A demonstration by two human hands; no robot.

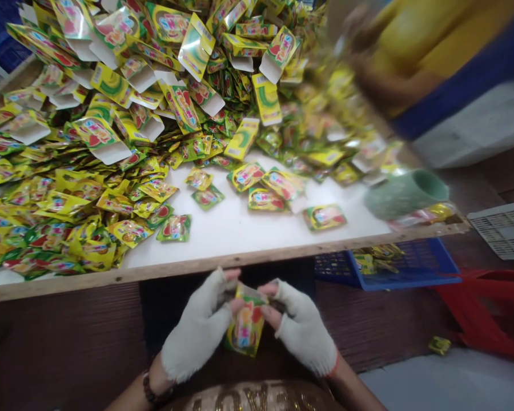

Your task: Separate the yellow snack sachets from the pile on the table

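Observation:
My left hand [199, 326] and my right hand [305, 331], both in white fingerless gloves, are just below the table's front edge. Between them is a small yellow and green candy box [245, 326] with watermelon pictures, its end flap raised at the top. The left fingers and thumb pinch its left side; the right fingers and thumb grip its upper right corner. Beyond the edge, several closed boxes [266, 200] and small candy sachets [175, 228] lie on the white tabletop [223, 234].
Heaped sachets [60, 222] and open-flapped boxes [111, 85] cover the table's left and back. A green cylindrical container [405, 194] lies at the right corner. Below are a blue crate [411, 268] and a red plastic stool [492, 311]. Another person's arm [394, 85] is blurred at upper right.

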